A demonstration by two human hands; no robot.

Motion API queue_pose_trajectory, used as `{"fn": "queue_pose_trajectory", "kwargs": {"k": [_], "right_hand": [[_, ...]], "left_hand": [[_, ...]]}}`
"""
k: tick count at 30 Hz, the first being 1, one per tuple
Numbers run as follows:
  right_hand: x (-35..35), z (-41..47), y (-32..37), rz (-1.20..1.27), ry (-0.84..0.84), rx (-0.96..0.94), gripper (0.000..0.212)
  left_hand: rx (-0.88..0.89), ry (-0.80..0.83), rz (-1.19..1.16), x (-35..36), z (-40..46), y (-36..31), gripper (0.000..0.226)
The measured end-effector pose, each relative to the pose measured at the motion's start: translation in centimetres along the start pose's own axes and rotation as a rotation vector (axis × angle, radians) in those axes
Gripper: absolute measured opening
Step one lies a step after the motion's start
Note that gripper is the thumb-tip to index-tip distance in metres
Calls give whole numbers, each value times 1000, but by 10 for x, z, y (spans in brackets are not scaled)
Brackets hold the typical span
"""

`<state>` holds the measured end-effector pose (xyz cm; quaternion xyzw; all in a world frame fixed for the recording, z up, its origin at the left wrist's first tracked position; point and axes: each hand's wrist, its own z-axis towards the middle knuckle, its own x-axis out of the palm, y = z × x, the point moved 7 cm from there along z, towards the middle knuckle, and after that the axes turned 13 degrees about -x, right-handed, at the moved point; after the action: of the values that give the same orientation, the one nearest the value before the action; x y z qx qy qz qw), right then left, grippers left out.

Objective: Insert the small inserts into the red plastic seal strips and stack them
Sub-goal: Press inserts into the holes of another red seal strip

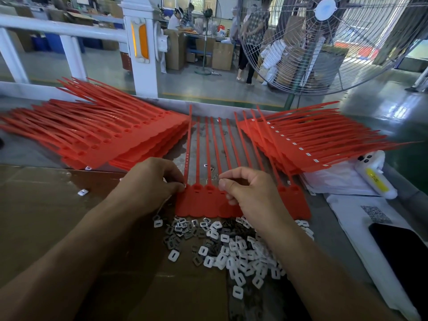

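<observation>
Red seal strip [208, 202] under both pinching hands, left [150, 184], right [245, 193]; tiny insert between left fingertips [183, 186] could easily pop out crooked.

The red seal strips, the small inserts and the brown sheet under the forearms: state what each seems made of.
Red seal strips: moulded plastic by the look, smooth with a slight sheen, uniform colour, thin flexible tails.
Small inserts: seemingly white plastic frames with slots; some darker, glinting pieces may be metal, too small to tell.
Brown sheet: looks like cardboard, matte, with a visible fold line.
</observation>
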<state>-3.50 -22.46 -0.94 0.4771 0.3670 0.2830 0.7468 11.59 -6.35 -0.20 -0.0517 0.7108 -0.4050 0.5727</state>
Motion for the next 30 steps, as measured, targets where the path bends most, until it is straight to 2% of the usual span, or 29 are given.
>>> {"fn": "queue_pose_trajectory", "kwargs": {"k": [15, 20, 26, 30], "right_hand": [[0, -2, 2, -37, 13, 12, 15], [0, -2, 2, -10, 22, 1, 15], [-1, -1, 2, 22, 14, 12, 19], [1, -1, 3, 47, 35, 12, 16]], "left_hand": [[-11, 22, -37, -1, -1, 2, 15], [13, -47, -119, -5, -2, -1, 19], [262, -60, -243, 3, -22, -34, 15], [445, -84, -160, 13, -36, -53, 21]]}}
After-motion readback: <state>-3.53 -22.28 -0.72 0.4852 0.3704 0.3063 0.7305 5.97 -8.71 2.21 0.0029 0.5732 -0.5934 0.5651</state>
